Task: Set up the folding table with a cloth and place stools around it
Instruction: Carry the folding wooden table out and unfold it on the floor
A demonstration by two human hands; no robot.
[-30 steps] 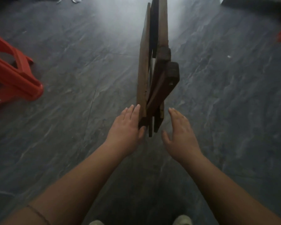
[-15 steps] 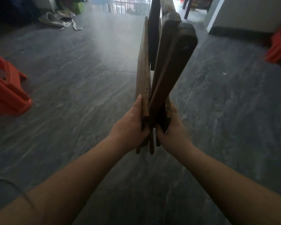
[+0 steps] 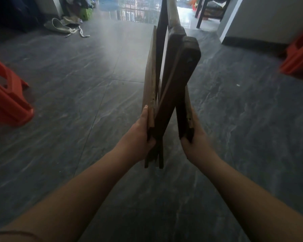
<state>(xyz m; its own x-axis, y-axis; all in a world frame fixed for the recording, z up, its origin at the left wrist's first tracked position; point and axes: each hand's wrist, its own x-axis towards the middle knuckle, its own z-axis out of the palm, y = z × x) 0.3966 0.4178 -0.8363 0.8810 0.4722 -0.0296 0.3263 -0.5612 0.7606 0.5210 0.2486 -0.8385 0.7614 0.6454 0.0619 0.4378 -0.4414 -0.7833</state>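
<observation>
A folded wooden table (image 3: 173, 81) stands on edge in front of me, its dark legs crossed between two boards. My left hand (image 3: 138, 135) grips the near end of the left board. My right hand (image 3: 196, 138) holds the near end of the right board, a hand's width from the left one. A red plastic stool (image 3: 7, 98) lies on the floor at the left. Part of another red stool (image 3: 297, 55) shows at the right edge. No cloth is in view.
The floor is dark grey tile (image 3: 77, 110). A pale bag (image 3: 61, 27) and clutter lie at the back left. A wall corner (image 3: 234, 28) juts in at the back right, with a dark furniture leg (image 3: 200, 14) beyond it.
My hands went from open beside the table to gripping its near end. The two boards have spread apart at my hands, and my view has lifted toward the room.
</observation>
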